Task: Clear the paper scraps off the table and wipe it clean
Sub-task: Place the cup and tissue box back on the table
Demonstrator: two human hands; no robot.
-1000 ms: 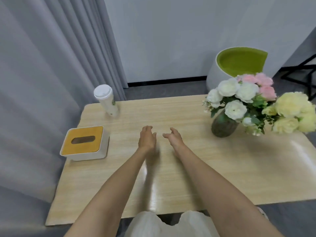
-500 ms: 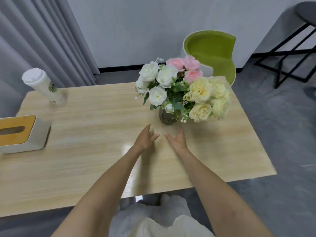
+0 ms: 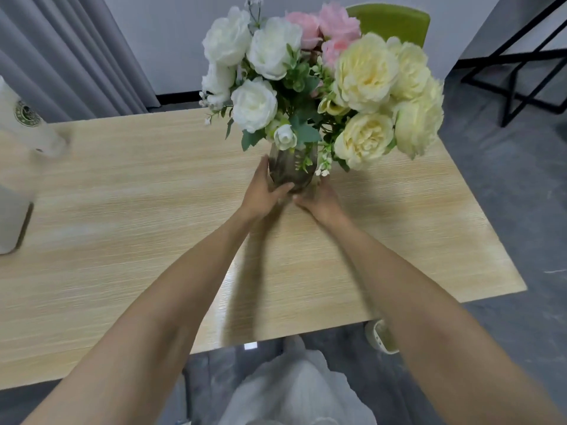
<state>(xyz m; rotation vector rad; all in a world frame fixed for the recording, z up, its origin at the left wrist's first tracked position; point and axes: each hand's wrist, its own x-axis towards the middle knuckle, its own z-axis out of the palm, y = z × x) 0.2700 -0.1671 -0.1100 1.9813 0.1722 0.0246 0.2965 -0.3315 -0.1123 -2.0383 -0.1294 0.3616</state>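
A light wooden table (image 3: 122,210) fills the view. On its far right stands a dark glass vase (image 3: 291,170) with white, pink and cream flowers (image 3: 362,75). My left hand (image 3: 264,194) grips the vase's left side, thumb curled across its front. My right hand (image 3: 322,200) is at the vase's right base, thumb on the front; its fingers are hidden behind the vase. No paper scraps show on the table.
A white lidded cup (image 3: 27,118) stands at the far left, and a white tissue box (image 3: 12,222) sits at the left edge. A green chair (image 3: 395,23) is behind the flowers, a black metal frame (image 3: 521,72) at right. A small bin (image 3: 383,335) sits under the table's near edge.
The view swung right and closer to the flowers. Both hands moved forward from the bare tabletop and closed round the vase's base.
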